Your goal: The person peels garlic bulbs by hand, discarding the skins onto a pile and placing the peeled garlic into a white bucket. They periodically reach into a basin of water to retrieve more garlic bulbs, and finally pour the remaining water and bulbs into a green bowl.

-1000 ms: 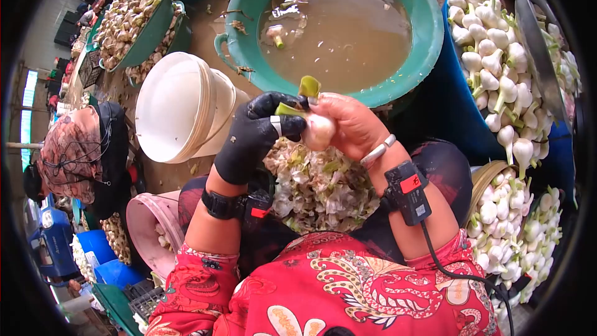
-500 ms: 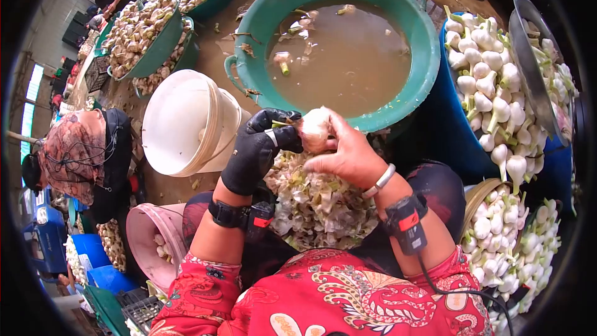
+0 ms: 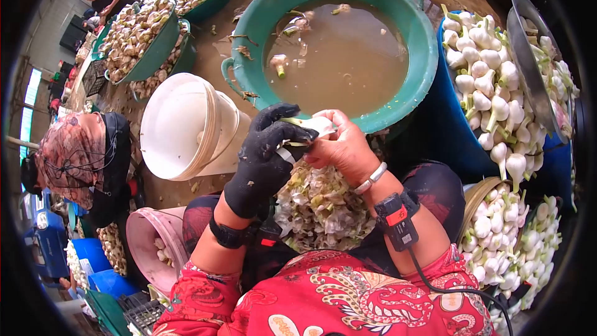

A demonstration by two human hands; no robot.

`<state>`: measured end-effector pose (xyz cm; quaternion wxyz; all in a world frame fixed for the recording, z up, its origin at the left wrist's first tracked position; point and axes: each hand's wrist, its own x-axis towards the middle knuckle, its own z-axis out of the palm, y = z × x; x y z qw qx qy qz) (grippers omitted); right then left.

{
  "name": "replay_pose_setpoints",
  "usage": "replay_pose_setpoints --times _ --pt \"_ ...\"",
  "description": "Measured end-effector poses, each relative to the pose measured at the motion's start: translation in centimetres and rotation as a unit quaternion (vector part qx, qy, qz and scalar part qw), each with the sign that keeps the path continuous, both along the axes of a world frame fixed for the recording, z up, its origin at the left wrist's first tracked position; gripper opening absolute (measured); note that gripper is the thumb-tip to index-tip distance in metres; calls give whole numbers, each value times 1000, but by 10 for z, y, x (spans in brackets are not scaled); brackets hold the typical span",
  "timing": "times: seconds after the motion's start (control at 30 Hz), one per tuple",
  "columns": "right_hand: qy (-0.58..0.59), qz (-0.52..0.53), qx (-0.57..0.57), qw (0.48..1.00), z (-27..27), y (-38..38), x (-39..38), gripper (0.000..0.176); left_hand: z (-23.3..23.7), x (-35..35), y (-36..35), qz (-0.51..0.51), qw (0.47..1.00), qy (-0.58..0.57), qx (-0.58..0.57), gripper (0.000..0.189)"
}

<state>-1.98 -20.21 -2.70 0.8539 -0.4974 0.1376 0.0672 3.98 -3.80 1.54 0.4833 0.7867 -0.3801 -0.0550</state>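
Observation:
In the head view a garlic bulb [image 3: 320,126], now showing white skin, is held between both hands. My left hand [image 3: 264,155], in a black glove, is closed around the stem side, with a bit of green stem showing between its fingers. On the other side of the bulb, the bare fingers of my right hand [image 3: 348,152] grip it, partly hiding it. Below the hands lies a heap of papery garlic peels [image 3: 323,211]. Just beyond them is a green tub [image 3: 429,68] of murky water, where a few unpeeled bulbs [image 3: 279,63] float.
A white bucket [image 3: 177,127] and a pink bucket [image 3: 140,242] lean at the left. Clean white garlic [image 3: 488,68] fills a blue barrel at the right, beside a metal basin [image 3: 525,56]. Green tubs hold unpeeled garlic [image 3: 137,37]. Other people [image 3: 74,149] are at the left.
The bulb's outer brownish skin has come away and it looks whiter. My gloved hand has turned, its fingers more over the bulb; my right hand has curled in closer beneath it.

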Motion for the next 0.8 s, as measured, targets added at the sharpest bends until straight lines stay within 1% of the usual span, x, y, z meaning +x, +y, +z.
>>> replay_pose_setpoints --times 0.03,0.07,0.1,0.13,0.17,0.2,0.23,0.27,0.3,0.33,0.37,0.4,0.43,0.47,0.5,0.53,0.57,0.6,0.63,0.67,0.7,0.73,0.77,0.8 --pt "-1 1 0 1000 0 -1 -1 47 2 -3 1 27 1000 -11 12 22" --pt "13 -2 72 997 0 -2 -2 45 -3 5 8 30 999 25 -25 30" --pt "25 -4 145 989 1 -4 -3 44 -2 4 10 72 970 198 -120 42" --pt "25 -4 146 989 1 -6 -4 44 0 6 11 79 935 295 -178 47" --pt "27 28 172 984 1 -9 -4 45 3 8 13 84 887 388 -235 52" --pt "28 63 197 978 2 -12 -3 46 -6 12 17 65 882 413 -216 53" --pt "29 100 221 970 2 -12 -1 48 -3 11 16 55 871 448 -195 54" --pt "10 137 215 967 1 -10 -2 49 0 6 11 31 849 481 -216 53" --pt "9 140 216 966 1 -7 -1 49 4 1 7 7 825 513 -236 53" --pt "16 166 212 963 1 -7 -1 51 0 3 9 8 839 499 -217 44" --pt "22 190 208 959 0 -7 -1 53 0 3 11 8 838 500 -218 44" --pt "23 191 207 959 0 -7 0 53 -1 4 12 18 861 469 -198 39" --pt "-18 148 123 981 0 -6 1 45 -1 4 13 27 882 437 -176 34" --pt "-59 104 38 992 0 -5 2 38 2 2 10 54 886 432 -161 28" --pt "-99 58 -47 992 0 -3 3 31 0 3 11 54 885 432 -162 28" --pt "-162 -25 -41 986 -2 3 4 12 -4 5 12 46 886 437 -144 28" --pt "-162 -23 -41 986 -1 2 4 12 -9 7 12 39 887 442 -127 28" --pt "-242 -95 -288 922 1 1 4 7 -16 7 13 42 887 441 -127 28" --pt "-305 -160 -512 787 5 0 4 1 -24 8 13 20 921 362 -139 27" --pt "-332 -203 -553 736 16 3 1 4 -31 11 14 -2 949 279 -148 26" --pt "-337 -202 -551 736 17 8 -3 4 -35 19 18 5 955 258 -149 25" --pt "-357 -91 -578 728 16 13 -11 3 -39 26 21 45 949 270 -157 24" --pt "-374 20 -597 709 16 18 -20 3 -34 29 20 84 942 280 -165 24" --pt "-316 134 -607 717 -6 28 -30 6 -25 28 21 54 998 -27 -7 23"
